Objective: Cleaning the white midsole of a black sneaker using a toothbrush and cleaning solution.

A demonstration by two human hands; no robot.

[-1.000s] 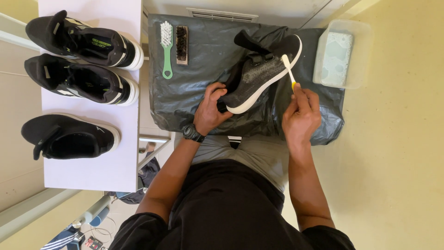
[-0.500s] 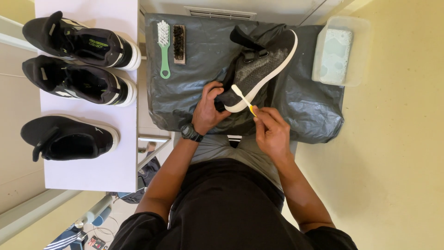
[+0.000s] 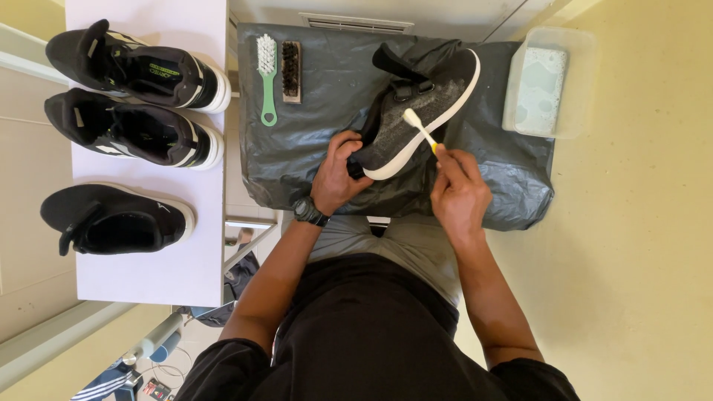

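Right hand (image 3: pixel 459 191), pinching the toothbrush (image 3: pixel 417 128), has moved up the sneaker's (image 3: pixel 416 111) side; left hand (image 3: pixel 338 174) still grips the heel.

bright, even indoor light, no hard shadows. soft sheen on the black plastic sheet (image 3: pixel 312 156) left of the left hand (image 3: pixel 338 174). dark shoe (image 3: pixel 416 119) between the hands loses detail in its blacks. right hand (image 3: pixel 457 189) sharp, no motion blur. slight wide-angle bend toward the frame edges.
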